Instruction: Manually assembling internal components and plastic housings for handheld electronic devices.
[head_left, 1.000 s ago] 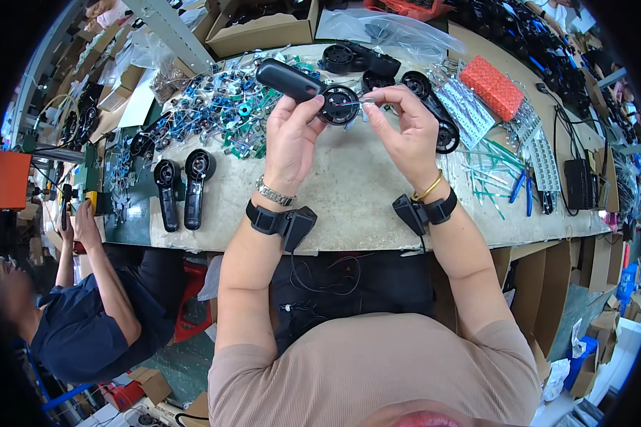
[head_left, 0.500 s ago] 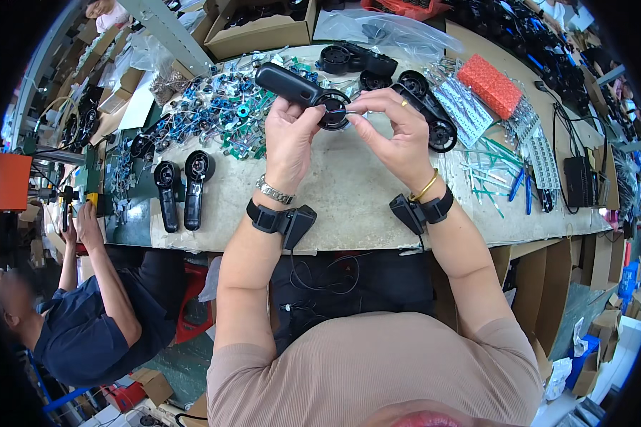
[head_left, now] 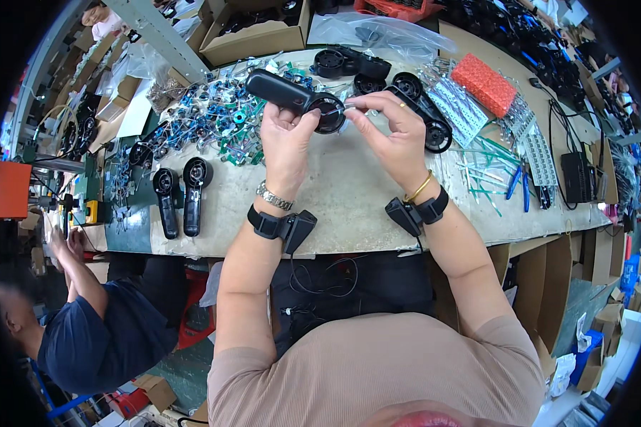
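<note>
My left hand (head_left: 286, 139) grips a black plastic handle-shaped housing (head_left: 281, 91) with a round head (head_left: 328, 114), held above the workbench (head_left: 335, 206). My right hand (head_left: 392, 132) pinches a small thin part at the round head, its fingertips touching it. Both wrists carry black strapped devices. On the bench to the left two similar black housings (head_left: 181, 199) lie side by side.
A heap of blue and green small parts (head_left: 206, 121) lies left of my hands. More black housings (head_left: 413, 99), a red block (head_left: 486, 84), clear bags and cardboard boxes (head_left: 256, 32) fill the back. A person in a dark blue shirt (head_left: 85, 320) sits at the lower left.
Both hands shifted slightly left and up with the housing. My right fingers closed in on the round head.
</note>
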Demonstrator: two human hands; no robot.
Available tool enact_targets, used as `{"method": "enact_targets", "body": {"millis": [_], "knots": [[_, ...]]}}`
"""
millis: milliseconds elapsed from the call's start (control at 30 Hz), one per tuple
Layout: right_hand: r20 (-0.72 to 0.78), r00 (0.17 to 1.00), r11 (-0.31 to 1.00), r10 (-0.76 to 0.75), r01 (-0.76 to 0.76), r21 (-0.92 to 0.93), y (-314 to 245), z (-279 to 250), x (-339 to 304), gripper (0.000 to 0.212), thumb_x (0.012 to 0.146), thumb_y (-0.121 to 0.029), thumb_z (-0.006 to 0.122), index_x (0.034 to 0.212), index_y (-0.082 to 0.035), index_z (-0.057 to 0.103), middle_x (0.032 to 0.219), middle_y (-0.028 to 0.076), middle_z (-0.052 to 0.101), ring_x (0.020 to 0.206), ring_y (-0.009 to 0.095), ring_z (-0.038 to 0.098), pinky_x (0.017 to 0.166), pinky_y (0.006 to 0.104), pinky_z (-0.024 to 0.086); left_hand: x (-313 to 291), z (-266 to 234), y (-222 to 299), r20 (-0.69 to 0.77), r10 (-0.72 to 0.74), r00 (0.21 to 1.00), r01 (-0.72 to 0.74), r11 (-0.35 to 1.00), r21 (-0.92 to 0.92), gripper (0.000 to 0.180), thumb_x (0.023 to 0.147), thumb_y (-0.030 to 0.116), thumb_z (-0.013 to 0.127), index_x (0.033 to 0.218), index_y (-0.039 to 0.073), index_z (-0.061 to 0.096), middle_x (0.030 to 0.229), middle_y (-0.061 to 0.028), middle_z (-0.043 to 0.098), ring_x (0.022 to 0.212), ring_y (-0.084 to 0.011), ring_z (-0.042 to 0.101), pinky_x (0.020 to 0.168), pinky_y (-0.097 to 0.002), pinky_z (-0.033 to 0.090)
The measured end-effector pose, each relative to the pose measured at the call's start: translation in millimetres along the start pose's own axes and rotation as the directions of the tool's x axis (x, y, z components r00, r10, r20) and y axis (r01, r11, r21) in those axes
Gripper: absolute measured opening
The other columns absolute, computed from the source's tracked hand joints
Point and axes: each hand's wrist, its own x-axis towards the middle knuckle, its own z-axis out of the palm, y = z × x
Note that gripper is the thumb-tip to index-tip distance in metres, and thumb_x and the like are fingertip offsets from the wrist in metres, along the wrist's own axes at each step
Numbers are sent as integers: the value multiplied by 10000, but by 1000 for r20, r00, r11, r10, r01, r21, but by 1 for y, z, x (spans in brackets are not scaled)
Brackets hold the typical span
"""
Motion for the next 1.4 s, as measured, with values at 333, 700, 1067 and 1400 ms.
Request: {"method": "enact_targets", "body": {"millis": [333, 700, 1067, 1400], "knots": [[44, 997, 998, -59, 58, 24, 0, 3, -1, 180, 841, 0, 783, 1017, -4, 746, 1005, 90, 723, 910, 175, 679, 823, 285, 527, -2, -4, -2, 41, 88, 995, -92, 992, 90, 472, 855, -104, 671, 1265, -12, 457, 1164, -116, 632, 1048, -172, 648, 929, -305, 543], [-21, 973, 939, 230, -216, 269, 10, 4, -4, 184, 902, 6, 738, 1084, 17, 718, 1017, 72, 724, 917, 117, 689, 827, 242, 560, -1, 1, -5, 117, 114, 987, -118, 993, 29, 518, 866, -105, 680, 1317, -2, 448, 1222, -107, 598, 1103, -162, 609, 951, -295, 526], [50, 897, 837, 440, -430, 339, 18, 4, -5, 215, 914, -28, 739, 1122, 19, 716, 985, 54, 744, 865, 106, 706, 788, 232, 571, -8, 10, 0, 213, 187, 959, -200, 979, 40, 641, 856, -137, 677, 1420, 41, 428, 1370, -61, 514, 1158, -183, 588, 966, -314, 531], [48, 874, 842, 483, -479, 247, 16, 5, -5, 261, 893, -43, 768, 1122, 15, 657, 910, 59, 738, 810, 106, 706, 754, 232, 575, -7, 5, -1, 295, 163, 941, -192, 979, 73, 605, 871, -111, 681, 1408, 41, 446, 1347, -64, 544, 1136, -182, 616, 976, -315, 523]]}}
